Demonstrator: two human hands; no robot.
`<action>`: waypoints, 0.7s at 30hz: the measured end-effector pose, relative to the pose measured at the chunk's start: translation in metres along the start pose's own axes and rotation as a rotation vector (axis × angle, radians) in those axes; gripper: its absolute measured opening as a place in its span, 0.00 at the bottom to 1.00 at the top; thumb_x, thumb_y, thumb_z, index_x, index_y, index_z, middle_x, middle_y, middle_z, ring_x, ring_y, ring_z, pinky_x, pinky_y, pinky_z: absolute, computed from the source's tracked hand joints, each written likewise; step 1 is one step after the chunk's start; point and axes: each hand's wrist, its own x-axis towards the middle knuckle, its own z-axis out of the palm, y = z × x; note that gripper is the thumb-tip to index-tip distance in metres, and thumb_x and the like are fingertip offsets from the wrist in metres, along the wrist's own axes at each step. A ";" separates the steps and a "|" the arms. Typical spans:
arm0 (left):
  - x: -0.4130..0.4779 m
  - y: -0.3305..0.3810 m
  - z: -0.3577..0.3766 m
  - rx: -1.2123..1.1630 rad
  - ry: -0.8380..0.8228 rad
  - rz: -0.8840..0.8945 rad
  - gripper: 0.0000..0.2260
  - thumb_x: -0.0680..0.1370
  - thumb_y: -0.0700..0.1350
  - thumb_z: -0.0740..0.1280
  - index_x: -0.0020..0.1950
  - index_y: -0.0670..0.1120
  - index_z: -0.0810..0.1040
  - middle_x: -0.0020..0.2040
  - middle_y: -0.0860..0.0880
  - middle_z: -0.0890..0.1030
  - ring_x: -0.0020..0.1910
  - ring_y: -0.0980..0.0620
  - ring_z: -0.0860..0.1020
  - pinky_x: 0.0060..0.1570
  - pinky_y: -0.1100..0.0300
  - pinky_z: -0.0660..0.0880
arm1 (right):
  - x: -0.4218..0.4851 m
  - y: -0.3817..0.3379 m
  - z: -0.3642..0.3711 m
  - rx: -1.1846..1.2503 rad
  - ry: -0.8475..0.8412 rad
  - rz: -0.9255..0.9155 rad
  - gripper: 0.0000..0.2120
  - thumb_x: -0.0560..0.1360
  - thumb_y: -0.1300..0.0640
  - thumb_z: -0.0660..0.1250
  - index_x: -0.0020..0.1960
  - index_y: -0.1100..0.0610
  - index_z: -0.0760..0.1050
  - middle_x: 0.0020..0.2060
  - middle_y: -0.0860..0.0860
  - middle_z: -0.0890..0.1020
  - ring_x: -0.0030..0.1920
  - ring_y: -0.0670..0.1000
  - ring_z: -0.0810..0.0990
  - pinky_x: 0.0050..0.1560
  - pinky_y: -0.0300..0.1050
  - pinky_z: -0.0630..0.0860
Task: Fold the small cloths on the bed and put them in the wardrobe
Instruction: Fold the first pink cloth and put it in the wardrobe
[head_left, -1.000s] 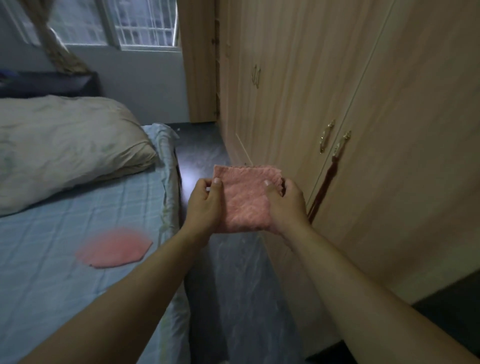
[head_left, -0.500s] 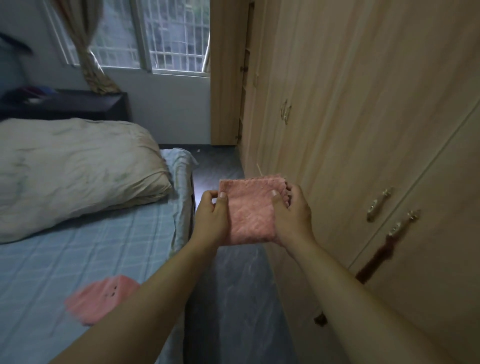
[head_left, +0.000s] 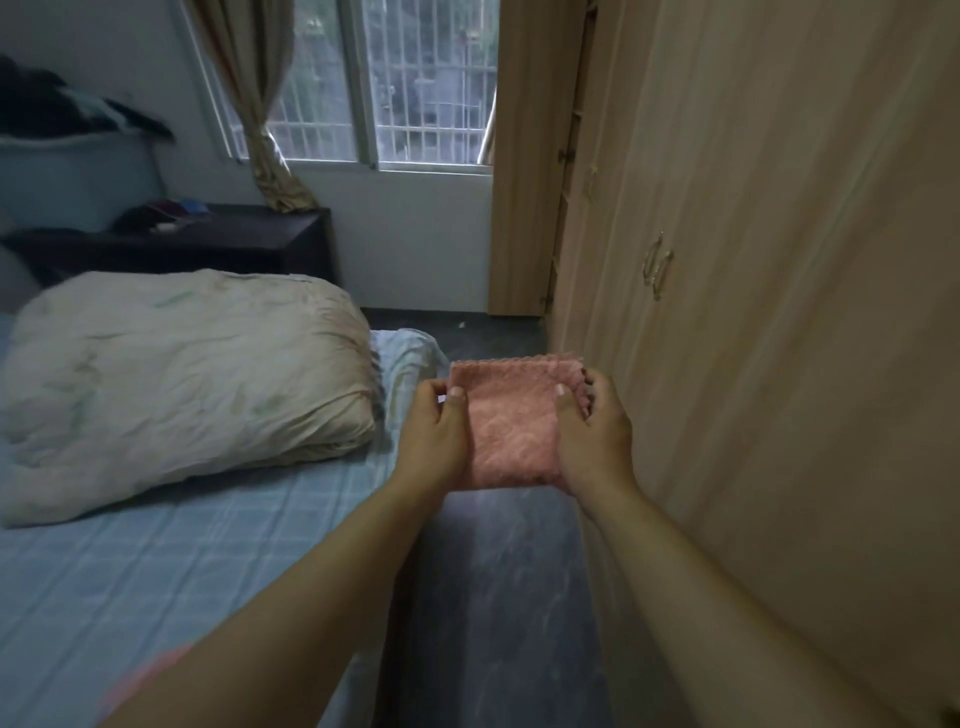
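Observation:
A folded pink cloth (head_left: 511, 421) is held flat in front of me over the dark floor, between the bed and the wardrobe. My left hand (head_left: 434, 434) grips its left edge with the thumb on top. Gripping the right edge is my right hand (head_left: 595, 434). A second pink cloth (head_left: 140, 680) lies on the blue checked bed sheet (head_left: 171, 561) at the lower left, half hidden behind my left forearm. The light wooden wardrobe (head_left: 779, 312) fills the right side; its doors with metal handles (head_left: 655, 265) are closed.
A crumpled cream duvet (head_left: 176, 374) lies across the bed. A dark bedside table (head_left: 234, 241) with small items stands under the barred window (head_left: 395, 88). A narrow strip of dark floor (head_left: 504, 597) runs between bed and wardrobe.
The view has lifted and swung left along the wardrobe, so the lower handles have left the frame. The pink cloth stays held in both hands; the cloth on the bed has slid to the bottom edge.

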 end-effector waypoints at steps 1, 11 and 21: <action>0.013 0.002 0.006 0.003 0.004 -0.001 0.09 0.85 0.50 0.58 0.58 0.47 0.74 0.52 0.43 0.81 0.51 0.42 0.81 0.55 0.43 0.79 | 0.016 0.001 0.002 0.008 -0.013 -0.001 0.12 0.82 0.51 0.63 0.64 0.46 0.73 0.52 0.44 0.80 0.49 0.38 0.78 0.37 0.21 0.70; 0.149 -0.006 0.047 0.055 0.071 -0.028 0.10 0.84 0.54 0.57 0.53 0.51 0.74 0.50 0.43 0.81 0.50 0.42 0.81 0.55 0.38 0.78 | 0.152 0.030 0.052 -0.004 -0.079 0.010 0.14 0.82 0.50 0.63 0.67 0.45 0.71 0.56 0.45 0.79 0.49 0.34 0.75 0.36 0.22 0.71; 0.331 -0.044 0.060 0.040 0.025 -0.043 0.10 0.82 0.58 0.56 0.55 0.56 0.73 0.50 0.50 0.81 0.49 0.48 0.81 0.55 0.41 0.80 | 0.290 0.057 0.152 -0.005 -0.072 0.010 0.11 0.82 0.52 0.62 0.63 0.42 0.72 0.52 0.43 0.80 0.48 0.35 0.78 0.37 0.22 0.72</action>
